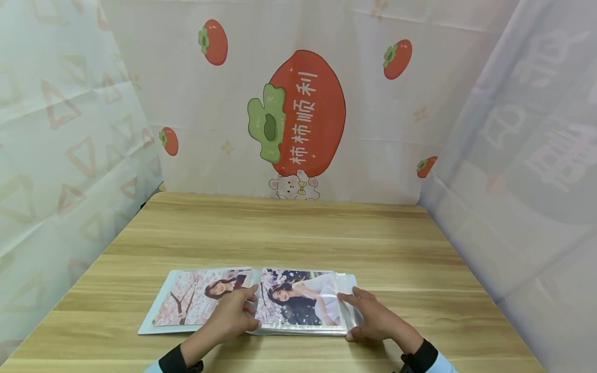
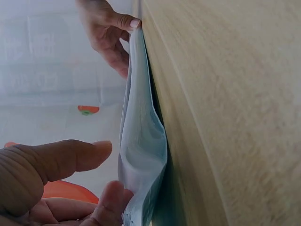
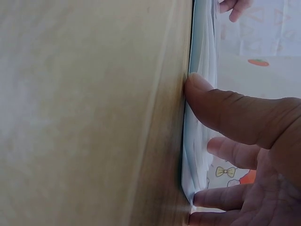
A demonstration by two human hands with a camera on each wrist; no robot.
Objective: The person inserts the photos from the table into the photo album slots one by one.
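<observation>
A photo album [image 1: 298, 330] with light blue covers lies spread on the table, its clear sleeves loosely stacked on the right half. On the left page is a blossom photo [image 1: 186, 298]; the right page bears a photo of a person in white [image 1: 308, 300]. My left hand [image 1: 235, 313] is over the middle fold, fingers touching the pages; in the left wrist view its thumb [image 2: 80, 157] stands off the sheets. At the album's right end, my right hand [image 1: 373, 315] spreads its fingers along the side edge [image 3: 193, 188], while the thumb [image 3: 225, 110] rests against the near edge.
The album sits on a wood-grain table [image 1: 289, 233] near its front. Behind stands a white cloth backdrop [image 1: 373, 119] printed with red persimmons. Pale hangings [image 1: 60, 155] enclose the left side, and a greyish sheet [image 1: 527, 171] the right.
</observation>
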